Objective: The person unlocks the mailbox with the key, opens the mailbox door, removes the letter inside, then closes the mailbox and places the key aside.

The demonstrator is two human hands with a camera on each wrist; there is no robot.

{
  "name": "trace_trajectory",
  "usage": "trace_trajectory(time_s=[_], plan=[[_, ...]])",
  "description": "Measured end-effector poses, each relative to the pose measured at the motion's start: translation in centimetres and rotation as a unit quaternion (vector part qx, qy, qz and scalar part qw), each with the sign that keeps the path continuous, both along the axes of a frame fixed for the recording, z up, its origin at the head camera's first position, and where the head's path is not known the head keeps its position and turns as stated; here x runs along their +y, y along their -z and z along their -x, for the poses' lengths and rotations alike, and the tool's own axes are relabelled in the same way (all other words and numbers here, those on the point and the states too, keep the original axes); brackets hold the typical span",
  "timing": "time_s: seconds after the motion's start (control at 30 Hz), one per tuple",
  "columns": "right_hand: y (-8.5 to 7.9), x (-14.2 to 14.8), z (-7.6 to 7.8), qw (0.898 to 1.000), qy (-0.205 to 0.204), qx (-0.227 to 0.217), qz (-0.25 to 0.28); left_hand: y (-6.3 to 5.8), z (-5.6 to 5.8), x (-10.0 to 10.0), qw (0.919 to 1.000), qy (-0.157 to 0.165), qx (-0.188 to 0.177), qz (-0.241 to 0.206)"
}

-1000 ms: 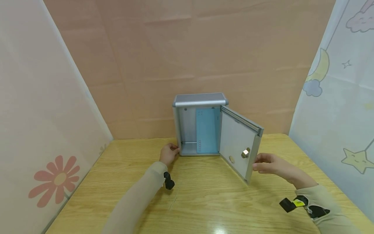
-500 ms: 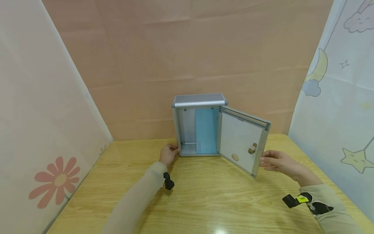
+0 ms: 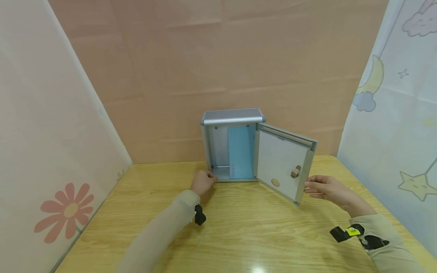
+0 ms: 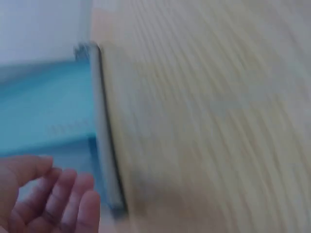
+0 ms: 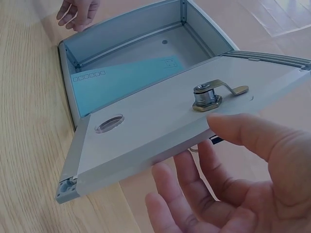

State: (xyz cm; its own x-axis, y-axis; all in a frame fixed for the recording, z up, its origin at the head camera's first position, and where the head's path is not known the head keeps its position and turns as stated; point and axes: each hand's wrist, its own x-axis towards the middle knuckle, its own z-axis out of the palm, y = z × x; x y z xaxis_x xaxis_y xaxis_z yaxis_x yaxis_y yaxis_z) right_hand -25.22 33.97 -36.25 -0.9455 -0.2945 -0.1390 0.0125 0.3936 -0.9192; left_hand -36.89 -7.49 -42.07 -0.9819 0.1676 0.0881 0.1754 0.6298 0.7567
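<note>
Well, from my remote end the wood-grain table [image 3: 225, 235] spreads widest, and near its back edge a grey metal letter box [image 3: 233, 115] stands upright, front opening towards me. Its white-panelled door [image 3: 280, 161] hangs swung out to the right. Inside the box a pale blue envelope [image 3: 241, 153] stands upright on the hinge side. My right hand [image 3: 327, 189] pinches the door's free edge, thumb on the inner face, fingers behind; my left hand [image 3: 202, 182] is at the opening's lower left corner, fingers loosely bent and holding nothing, though I cannot tell whether they brush the frame. If I tugged the door harder, the box could pivot or tip, as nothing seems to brace it; if the pinch slipped, the door might swing onto my left wrist. Smallest, the cam lock [image 5: 208, 97] has a protruding tongue that could snag the envelope
</note>
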Motion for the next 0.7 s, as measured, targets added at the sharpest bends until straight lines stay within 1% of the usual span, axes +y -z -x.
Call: trace_trajectory(time_s=[0.03, 0.1, 0.17, 0.2, 0.27, 0.33, 0.37, 0.43, 0.57, 0.67, 0.7], plan=[[0.0, 0.0, 0.0, 1.0, -0.001, 0.002, -0.002, -0.3, -0.1, 0.5, 0.9997, 0.021, -0.002, -0.009], [0.0, 0.1, 0.1, 1.0, -0.001, 0.005, -0.003, -1.2, -0.3, 1.7, 0.9982, 0.054, 0.012, -0.023], [0.0, 0.1, 0.2, 1.0, -0.001, 0.006, -0.004, -1.9, -0.2, 3.0, 0.996, 0.074, 0.027, -0.043], [0.0, 0.1, 0.2, 1.0, 0.0, 0.006, -0.002, -2.3, -0.1, 3.6, 0.9954, 0.075, 0.036, -0.048], [0.0, 0.2, 0.2, 1.0, 0.001, 0.004, 0.002, -2.7, 0.3, 4.7, 0.9946, 0.068, 0.053, -0.056], [0.0, 0.2, 0.2, 1.0, 0.002, 0.001, 0.009, -3.0, 0.8, 5.7, 0.9946, 0.057, 0.058, -0.064], [0.0, 0.2, 0.2, 1.0, 0.002, 0.0, 0.012, -3.0, 1.0, 6.2, 0.9947, 0.05, 0.062, -0.065], [0.1, 0.3, 0.3, 1.0, 0.001, -0.003, 0.018, -2.6, 1.8, 7.0, 0.9946, 0.032, 0.068, -0.072], [0.5, 0.3, 0.3, 1.0, -0.003, -0.002, 0.021, -1.9, 2.9, 8.5, 0.9938, 0.002, 0.046, -0.101], [0.7, 0.4, 0.3, 1.0, -0.003, -0.003, 0.019, -2.0, 2.9, 9.0, 0.9926, -0.013, 0.024, -0.118], [0.7, 0.4, 0.3, 1.0, -0.003, -0.003, 0.018, -2.0, 2.9, 9.1, 0.9923, -0.017, 0.026, -0.12]])
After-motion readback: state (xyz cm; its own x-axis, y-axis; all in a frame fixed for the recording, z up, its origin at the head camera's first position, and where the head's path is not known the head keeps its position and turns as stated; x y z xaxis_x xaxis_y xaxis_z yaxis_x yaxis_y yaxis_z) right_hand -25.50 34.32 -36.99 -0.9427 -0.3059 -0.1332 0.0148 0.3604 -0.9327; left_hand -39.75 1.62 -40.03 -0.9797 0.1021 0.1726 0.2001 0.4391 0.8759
